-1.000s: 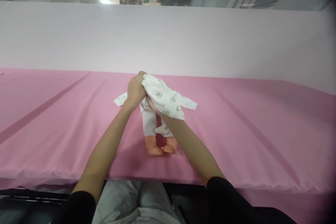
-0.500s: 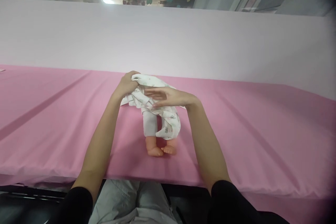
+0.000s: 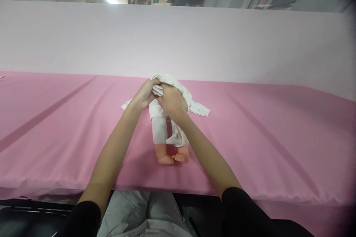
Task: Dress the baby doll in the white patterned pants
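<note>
A baby doll (image 3: 164, 158) lies on the pink cover with its bare feet toward me and white pants on its legs. White printed baby clothing (image 3: 178, 83) is bunched over its upper body, hiding the head and chest. My left hand (image 3: 145, 94) grips the bunched edge of this garment on its left side. Close beside it, my right hand (image 3: 171, 100) has its fingers curled in at the same edge, fingertips hidden by the cloth. One sleeve (image 3: 199, 109) lies spread out to the right, and a bit of the other shows at the left.
A pink sheet (image 3: 264, 148) with long creases covers the table. Behind it rises a plain white panel (image 3: 178, 40). At the far left edge lies the corner of something pale (image 3: 1, 77). My lap in grey trousers (image 3: 125, 207) is below the front edge.
My left hand has moved right with the cloth edge. The right hand, open before, has moved left and closed at the cloth. The right sleeve now shows spread out.
</note>
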Tool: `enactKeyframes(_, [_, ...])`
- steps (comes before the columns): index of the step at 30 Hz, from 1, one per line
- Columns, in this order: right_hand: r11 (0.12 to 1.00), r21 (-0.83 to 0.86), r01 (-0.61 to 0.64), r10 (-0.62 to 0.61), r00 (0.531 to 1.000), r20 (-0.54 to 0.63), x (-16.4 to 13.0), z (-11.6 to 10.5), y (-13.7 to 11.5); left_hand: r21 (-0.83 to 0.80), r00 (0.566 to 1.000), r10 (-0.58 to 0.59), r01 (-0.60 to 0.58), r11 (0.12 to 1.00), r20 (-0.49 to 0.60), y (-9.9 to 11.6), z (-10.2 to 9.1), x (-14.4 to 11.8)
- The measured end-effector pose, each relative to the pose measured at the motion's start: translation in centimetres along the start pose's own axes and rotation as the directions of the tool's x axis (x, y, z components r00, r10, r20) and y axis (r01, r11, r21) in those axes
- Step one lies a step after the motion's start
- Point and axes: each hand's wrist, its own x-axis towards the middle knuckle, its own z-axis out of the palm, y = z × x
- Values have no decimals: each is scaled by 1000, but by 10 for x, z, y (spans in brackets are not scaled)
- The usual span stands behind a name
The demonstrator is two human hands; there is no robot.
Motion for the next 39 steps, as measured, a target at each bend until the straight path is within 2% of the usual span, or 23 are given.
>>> enactKeyframes(2, [991,130,29,-24,999,-39,3,-14,11,69,999,-8,5,998,42,10,0,-10])
enactKeyframes(4, [943,319,91,-90,996,-16,5,-27,18,225,1000,-14,13,974,5,19,-2,-20])
enactKeyframes(6, [870,485,89,-116,993,26,4,-37,21,366,1000,0,9,931,-23,24,-5,-25])
enactKeyframes(10, [688,722,-67,-90,980,177,-2,-53,17,571,983,151,-66,818,-102,25,-12,-25])
enactKeyframes(13, [502,846,-176,-177,938,300,-4,-59,14,644,939,324,-177,744,-116,32,-16,-27])
enactKeyframes(15, [401,882,-249,-234,903,361,-4,-60,15,600,923,385,-301,741,-11,40,-14,-34])
enactKeyframes(18, [272,902,-335,-216,892,396,-1,-56,18,517,899,361,-437,736,247,48,-7,-45])
enactKeyframes(20, [228,910,-347,-178,904,390,1,-56,21,526,883,311,-462,715,352,47,-2,-49])
enactKeyframes(22, [241,915,-324,-176,913,369,1,-59,24,537,885,280,-451,713,372,44,-1,-48])
enactKeyframes(24, [294,917,-270,-208,918,337,-1,-65,27,503,896,289,-430,750,336,41,-1,-45])
enactKeyframes(27, [351,920,-176,-274,920,280,-6,-74,28,357,916,319,-390,849,244,40,-1,-40])
enactKeyframes(29, [323,939,-120,-308,925,224,-9,-74,28,216,933,326,-353,910,151,40,1,-38])
enactKeyframes(31, [257,963,-83,-310,937,164,-10,-67,27,62,946,324,-325,943,30,37,5,-34])
enactKeyframes(33, [186,980,-76,-279,952,127,-11,-54,25,-78,952,301,-305,949,-65,30,10,-27])
enactKeyframes(36, [122,987,-105,-218,967,130,-11,-36,20,-250,960,241,-271,929,-144,18,13,-13])
enactKeyframes(39, [165,976,-144,-192,966,175,-12,-30,12,-353,951,190,-270,896,-245,7,14,-2])
